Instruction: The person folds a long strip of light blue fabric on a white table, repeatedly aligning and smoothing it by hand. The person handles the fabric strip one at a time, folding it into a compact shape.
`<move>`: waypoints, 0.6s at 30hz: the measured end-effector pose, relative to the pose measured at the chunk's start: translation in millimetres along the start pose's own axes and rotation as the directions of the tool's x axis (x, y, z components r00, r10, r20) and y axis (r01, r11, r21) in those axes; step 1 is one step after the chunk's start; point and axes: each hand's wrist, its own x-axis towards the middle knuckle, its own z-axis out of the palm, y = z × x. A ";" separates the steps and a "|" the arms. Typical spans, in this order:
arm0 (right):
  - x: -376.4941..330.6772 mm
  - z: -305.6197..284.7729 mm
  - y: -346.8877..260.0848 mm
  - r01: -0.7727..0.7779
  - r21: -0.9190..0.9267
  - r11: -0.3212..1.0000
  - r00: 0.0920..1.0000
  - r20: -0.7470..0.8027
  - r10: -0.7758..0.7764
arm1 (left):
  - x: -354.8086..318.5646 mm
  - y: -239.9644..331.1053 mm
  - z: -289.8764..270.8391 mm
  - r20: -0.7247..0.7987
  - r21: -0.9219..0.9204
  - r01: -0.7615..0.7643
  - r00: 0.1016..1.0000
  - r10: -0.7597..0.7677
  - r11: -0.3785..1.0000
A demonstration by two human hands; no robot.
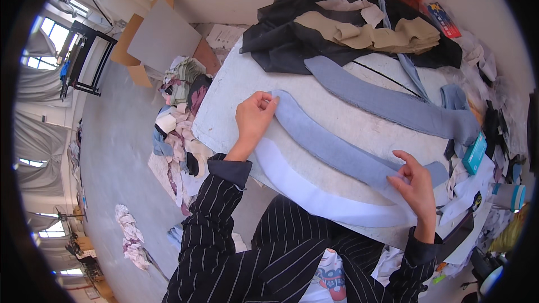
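Observation:
A curved blue-grey fabric strip [331,146] lies lengthwise across the pale work table [222,104]. My left hand [254,119] pinches its far left end between thumb and fingers. Toward the other end, my right hand [418,186] is closed on the strip's near edge, its index finger raised. Nearer to me is a white curved strip [314,199], which follows the table's front edge and partly passes under the blue-grey one. Farther back rests a second, wider blue-grey fabric strip [387,104], apart from both hands.
Dark cloth [275,42] and a folded beige fabric strip [382,36] are heaped at the table's back. A teal box [474,154] stands at the right among scraps. Left of the table are piled fabric scraps [178,126] and an opened cardboard box [129,39].

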 end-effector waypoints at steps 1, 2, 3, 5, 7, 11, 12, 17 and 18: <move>1.5 -0.2 0.7 0.012 -0.003 1.000 1.000 -0.004 -0.012 | 0.2 1.6 0.8 -0.013 0.007 -0.006 1.000 0.006 1.000; 1.8 0.5 1.9 0.017 -0.007 1.000 1.000 -0.008 -0.017 | 0.7 1.6 0.6 0.012 0.049 -0.004 1.000 0.003 0.999; 2.4 1.1 2.9 0.021 -0.011 1.000 1.000 -0.012 -0.021 | 3.1 1.5 -1.6 0.038 0.090 -0.004 0.999 0.000 0.996; 5.8 2.1 3.3 0.025 -0.033 0.999 1.000 -0.007 -0.026 | -0.2 7.1 -2.3 0.025 0.221 -0.074 0.997 0.071 0.972; 6.1 1.4 6.5 0.024 -0.049 0.998 1.000 -0.016 -0.025 | -5.6 27.8 1.1 -0.029 0.393 -0.207 0.971 0.237 0.896; 5.2 3.9 4.2 0.043 -0.048 0.998 0.999 0.004 -0.043 | -4.0 28.6 11.1 0.272 0.441 -0.657 0.747 0.607 0.611; 4.5 3.4 3.8 0.040 -0.049 0.998 0.999 0.008 -0.040 | -4.6 25.7 14.2 0.340 0.438 -0.640 0.768 0.544 0.631; 4.4 -2.8 6.6 0.028 -0.048 0.998 1.000 0.011 -0.027 | -4.1 25.3 18.8 0.507 0.480 -0.629 0.768 0.391 0.612; 5.6 -2.1 9.7 0.032 -0.091 0.995 0.999 -0.008 -0.033 | -5.0 26.5 19.6 0.494 0.492 -0.626 0.773 0.398 0.605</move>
